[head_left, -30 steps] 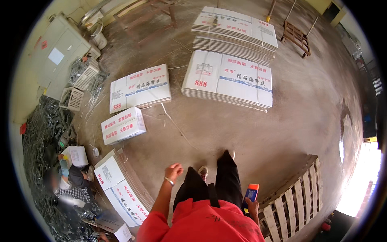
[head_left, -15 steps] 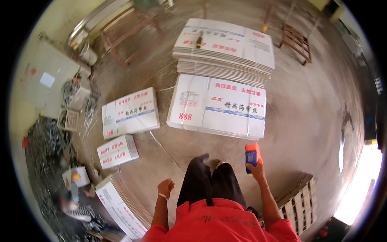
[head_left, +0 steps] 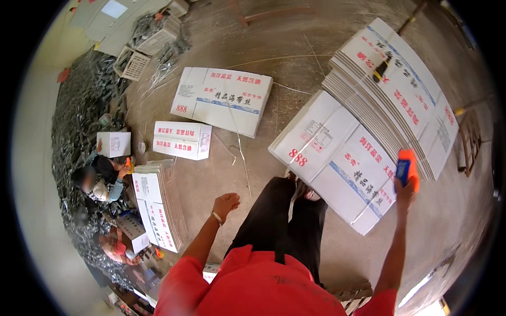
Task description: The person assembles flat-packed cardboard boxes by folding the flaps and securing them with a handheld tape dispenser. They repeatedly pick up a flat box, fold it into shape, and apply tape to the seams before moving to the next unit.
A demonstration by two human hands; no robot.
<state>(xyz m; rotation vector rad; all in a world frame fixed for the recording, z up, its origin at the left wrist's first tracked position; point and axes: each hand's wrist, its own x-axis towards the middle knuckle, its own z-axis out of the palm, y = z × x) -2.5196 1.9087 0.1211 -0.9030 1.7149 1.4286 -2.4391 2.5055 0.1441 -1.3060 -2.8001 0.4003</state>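
My right hand grips an orange-and-blue boxy object, its exact kind unclear, over the right edge of the near bundle of flattened white cartons. My left hand hangs empty with its fingers curled in, left of my legs above the floor. The near bundle is tied with string and lies right in front of my feet. Behind it rises a taller stack of flattened cartons, a black-and-yellow tool lying on top.
To the left lie another tied carton bundle, a smaller white carton and a stack of flat cartons. Loose string trails over the floor. Two people sit beside a dark, glossy heap at far left. White crates stand behind.
My view has turned left, so the bundles have swung rightward. My feet are now close beside the near bundle. The orange-and-blue object stays in my right hand, now over the bundle's edge.
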